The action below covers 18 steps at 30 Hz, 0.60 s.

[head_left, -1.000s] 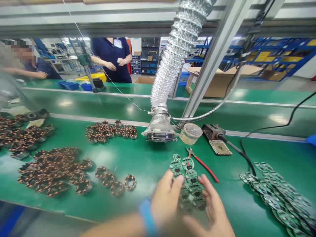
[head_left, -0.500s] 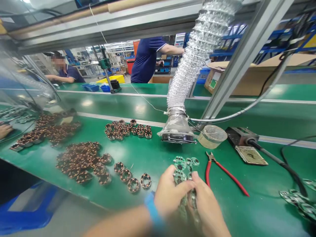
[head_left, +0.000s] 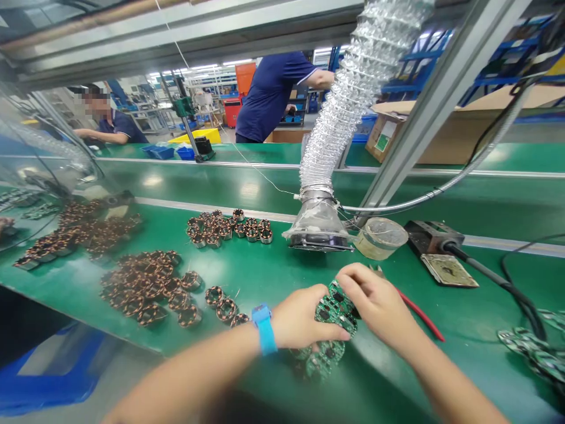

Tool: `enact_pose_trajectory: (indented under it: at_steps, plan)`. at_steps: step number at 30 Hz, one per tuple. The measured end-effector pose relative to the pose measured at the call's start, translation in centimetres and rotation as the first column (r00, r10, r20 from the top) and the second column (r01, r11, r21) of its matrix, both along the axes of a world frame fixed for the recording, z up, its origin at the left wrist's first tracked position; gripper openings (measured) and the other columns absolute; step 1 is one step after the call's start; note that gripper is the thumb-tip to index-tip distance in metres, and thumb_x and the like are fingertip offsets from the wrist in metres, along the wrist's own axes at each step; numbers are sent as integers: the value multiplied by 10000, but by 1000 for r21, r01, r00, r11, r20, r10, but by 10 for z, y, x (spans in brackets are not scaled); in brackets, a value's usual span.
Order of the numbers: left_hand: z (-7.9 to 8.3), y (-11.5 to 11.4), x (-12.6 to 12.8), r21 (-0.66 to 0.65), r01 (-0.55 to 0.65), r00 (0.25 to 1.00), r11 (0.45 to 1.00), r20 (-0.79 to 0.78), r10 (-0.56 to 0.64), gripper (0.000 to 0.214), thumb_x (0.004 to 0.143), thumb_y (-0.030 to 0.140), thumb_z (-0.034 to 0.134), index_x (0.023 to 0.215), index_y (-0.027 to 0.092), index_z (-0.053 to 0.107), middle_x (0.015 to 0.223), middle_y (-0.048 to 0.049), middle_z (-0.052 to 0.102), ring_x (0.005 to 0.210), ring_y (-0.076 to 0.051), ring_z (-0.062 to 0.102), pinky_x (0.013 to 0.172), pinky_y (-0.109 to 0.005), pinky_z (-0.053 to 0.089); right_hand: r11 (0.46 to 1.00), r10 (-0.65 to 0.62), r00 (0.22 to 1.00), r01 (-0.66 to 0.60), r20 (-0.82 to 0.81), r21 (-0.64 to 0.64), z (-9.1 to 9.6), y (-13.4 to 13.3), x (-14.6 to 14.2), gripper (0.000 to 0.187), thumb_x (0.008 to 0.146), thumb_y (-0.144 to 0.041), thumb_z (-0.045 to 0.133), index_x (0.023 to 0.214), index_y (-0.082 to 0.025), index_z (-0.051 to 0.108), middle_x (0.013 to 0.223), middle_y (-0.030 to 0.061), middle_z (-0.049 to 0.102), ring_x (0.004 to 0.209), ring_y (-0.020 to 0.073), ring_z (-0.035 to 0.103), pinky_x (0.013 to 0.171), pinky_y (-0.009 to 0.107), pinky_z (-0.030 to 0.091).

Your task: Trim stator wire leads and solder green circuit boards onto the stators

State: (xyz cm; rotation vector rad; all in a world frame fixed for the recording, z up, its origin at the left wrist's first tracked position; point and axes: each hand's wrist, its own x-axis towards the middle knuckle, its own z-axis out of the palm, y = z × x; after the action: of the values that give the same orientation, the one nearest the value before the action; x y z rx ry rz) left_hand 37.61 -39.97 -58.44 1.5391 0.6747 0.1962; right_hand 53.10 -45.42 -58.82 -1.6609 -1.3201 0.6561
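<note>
My left hand (head_left: 300,318), with a blue band at the wrist, is wrapped around a panel of round green circuit boards (head_left: 334,312). Its thumb lies across the face of the boards. At the upper right end of the panel, my right hand (head_left: 373,297) has its fingers curled and pinches the edge; the fingertips are partly hidden. Red-handled cutting pliers (head_left: 421,315) lie on the bench beyond my right hand, mostly covered by it. Copper-wound motor stators (head_left: 226,308) stand on the bench left of my left hand.
A fume hood (head_left: 320,227) on a silver duct (head_left: 348,100) hangs ahead. Right of it are a clear tape roll (head_left: 381,238), a soldering iron holder (head_left: 435,235) and more circuit boards (head_left: 529,353). A stator heap (head_left: 141,285) lies left. Two people are across the bench.
My right hand has moved up to the top end of the circuit boards and now covers part of the pliers. The boards are turned so their faces show more.
</note>
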Motion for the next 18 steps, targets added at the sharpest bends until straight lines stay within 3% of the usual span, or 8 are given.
enact_pose_trajectory:
  at_steps: [2,3,6,9,13,16,18]
  plan:
    - [2,8,0,-144,3,999,990,36,3,491,542,344,780,926,160,534,680,27,557,453,-93,536,362,-192,413,996,71,994,-67,84,-59,4,10,9,305,841,-346,586,608,-154,543,552,-73,504,485,82,488,504,231,426]
    - [3,12,-1,-241,-6,998,971,65,23,507,538,346,785,938,156,538,692,22,564,495,-92,550,396,-192,439,996,48,992,-40,112,-74,3,14,13,325,854,-343,572,595,-149,541,544,-75,503,477,81,493,496,228,430]
    - [0,20,-5,-414,-11,993,910,104,59,503,563,347,776,959,147,539,758,-5,586,606,-104,589,491,-229,511,986,-143,979,154,147,-66,-11,19,21,299,892,-370,508,737,-131,598,660,-44,581,558,111,570,530,251,476]
    - [-9,22,-10,-439,-12,991,899,113,68,523,527,273,805,953,164,521,781,-5,591,664,-145,628,478,-249,534,962,-249,961,260,119,-88,-32,17,21,272,899,-370,497,849,-129,611,753,-21,618,611,127,603,555,267,504]
    - [-22,22,-13,-470,14,988,883,143,61,477,538,244,801,931,163,544,741,-2,601,677,-166,650,429,-204,519,950,-224,971,236,80,-204,-57,14,19,225,908,-333,497,886,-136,603,714,-26,617,501,80,565,446,210,481]
    - [-27,29,-16,-482,-15,983,876,155,102,441,527,263,806,871,165,547,701,19,595,643,-147,650,423,-192,518,942,-205,967,237,152,-236,-65,11,25,244,917,-318,488,815,-124,595,612,-56,573,415,53,505,396,184,441]
    - [-27,35,-20,-476,-69,975,877,156,161,452,500,286,817,837,171,539,677,27,603,608,-134,643,419,-195,515,948,-212,945,261,250,-183,-63,11,30,269,915,-327,486,773,-126,594,598,-60,560,454,71,534,433,203,459]
